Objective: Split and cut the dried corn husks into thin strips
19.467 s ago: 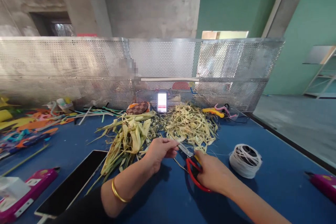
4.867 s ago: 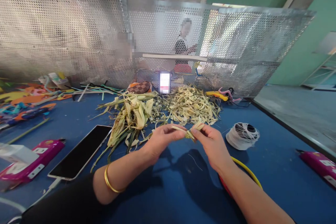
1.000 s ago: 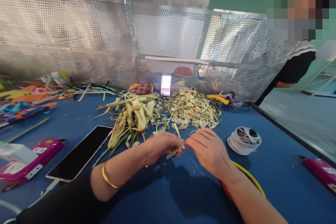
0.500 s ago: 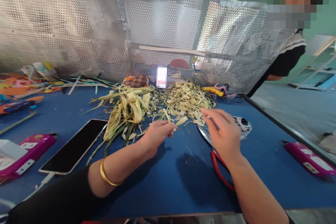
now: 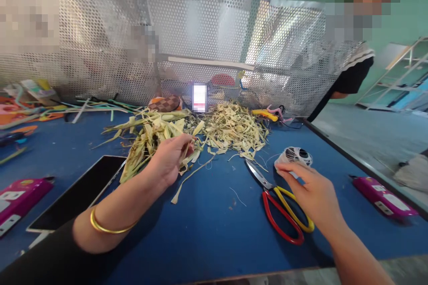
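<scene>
My left hand [image 5: 170, 156] is closed in a pinch on a pale corn husk strip [image 5: 199, 128], whose end sticks up past the fingers. Behind that hand lies a bundle of dried corn husks [image 5: 140, 142]. To the right is a heap of shredded husk [image 5: 237, 129]. My right hand [image 5: 312, 189] has thumb and forefinger pressed together, just in front of a spool of white thread [image 5: 284, 156]; what sits between the fingertips is too small to make out. Scissors [image 5: 267, 185] with one red and one yellow handle lie left of that hand, blades pointing away.
A phone [image 5: 80, 191] and a magenta power strip [image 5: 23, 196] lie at left; another magenta strip [image 5: 384, 196] is at right. A perforated metal screen [image 5: 207, 22] borders the table's back. Beyond it at right stands a person [image 5: 354, 71]. A yellow-handled tool [image 5: 264, 114] lies near the screen.
My hands have moved apart: the left went left toward the husk bundle, the right went right and nearer to me, uncovering the scissors. The view has shifted slightly.
</scene>
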